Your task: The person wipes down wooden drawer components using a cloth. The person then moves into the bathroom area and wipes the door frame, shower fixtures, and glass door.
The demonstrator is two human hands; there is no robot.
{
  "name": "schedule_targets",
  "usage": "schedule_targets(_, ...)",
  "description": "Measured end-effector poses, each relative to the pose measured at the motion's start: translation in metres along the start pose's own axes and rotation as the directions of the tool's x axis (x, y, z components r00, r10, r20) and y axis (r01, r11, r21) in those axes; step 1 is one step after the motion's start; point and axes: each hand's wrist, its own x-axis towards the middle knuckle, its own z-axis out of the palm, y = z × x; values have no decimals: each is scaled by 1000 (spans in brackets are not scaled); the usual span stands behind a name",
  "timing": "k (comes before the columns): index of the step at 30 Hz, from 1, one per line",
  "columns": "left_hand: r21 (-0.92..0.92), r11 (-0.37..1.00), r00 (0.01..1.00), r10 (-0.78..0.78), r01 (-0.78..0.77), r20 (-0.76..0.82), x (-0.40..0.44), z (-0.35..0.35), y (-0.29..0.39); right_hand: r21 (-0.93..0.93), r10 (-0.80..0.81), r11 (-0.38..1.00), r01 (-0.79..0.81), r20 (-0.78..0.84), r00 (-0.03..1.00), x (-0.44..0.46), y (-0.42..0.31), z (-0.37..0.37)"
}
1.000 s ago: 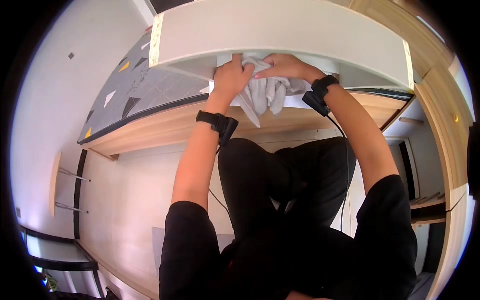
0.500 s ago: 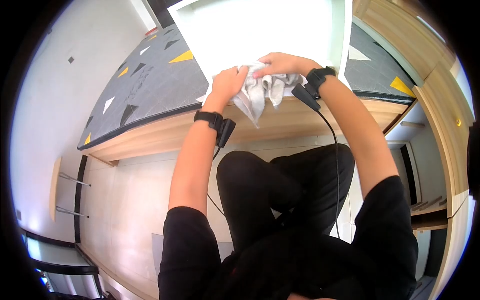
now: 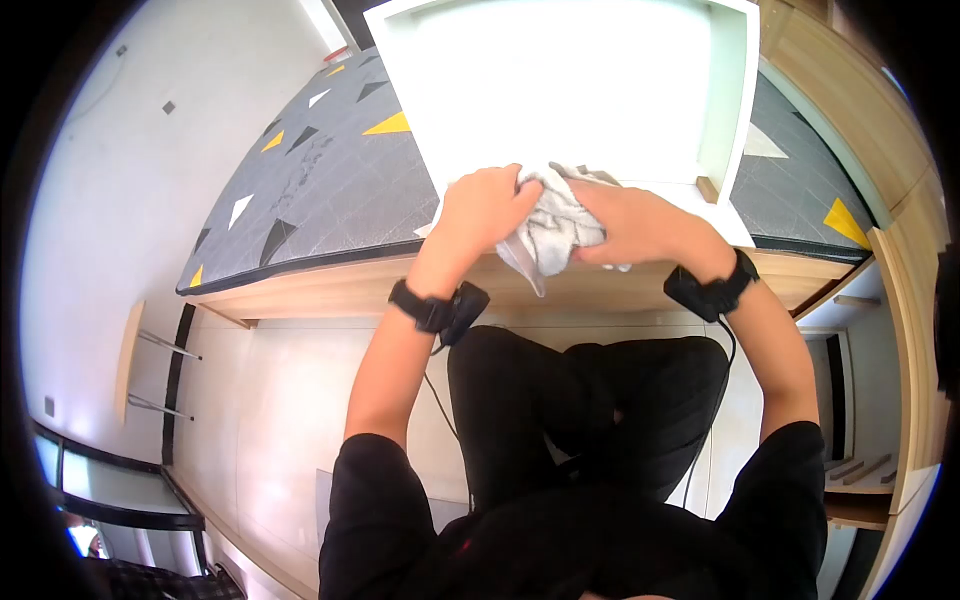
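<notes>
A bunched white-and-grey cloth (image 3: 552, 228) is gathered between my hands at the near edge of a white drawer-like box (image 3: 560, 90). My left hand (image 3: 487, 208) grips the cloth's left side, thumb over it. My right hand (image 3: 640, 222) closes on its right side, the fingertips partly buried in the folds. One corner of the cloth hangs down in front of the wooden bed edge. The box lies with its open side up on a grey patterned mattress (image 3: 330, 170). Black straps with small boxes and cables sit on both wrists.
The wooden bed frame (image 3: 360, 284) runs across in front of my bent knees (image 3: 590, 400). Wooden shelving (image 3: 905, 300) stands close on the right. A small board with metal legs (image 3: 130, 360) is at the left wall.
My hands have bunched the cloth tighter. My right hand has turned and come lower, with its elbow farther out. The view has shifted, showing more of the white box.
</notes>
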Motion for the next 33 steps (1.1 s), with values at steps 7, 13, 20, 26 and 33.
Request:
schedule_targets(7,16,948,898,308,-319,-314,-44,37,9,-384,-101,921,-67,-400,911,-22,-5,34)
schedule_targets(13,164,922,848,387,-351,-362,-31,51,1,-634,-306,773,-14,-392,868,-18,18,41)
schedule_targets(20,175,926,821,376,-333,-429,22,69,-9,-542,-188,832,-118,-476,859,13,51,31)
schedule_targets(26,61,940,831,326,-335,-451,22,77,-22,-473,-170,873,-121,-526,833,17,46,44)
schedule_targets(33,83,959,765,267,-271,-586,12,93,-8,-291,-99,957,-17,-381,919,14,65,23)
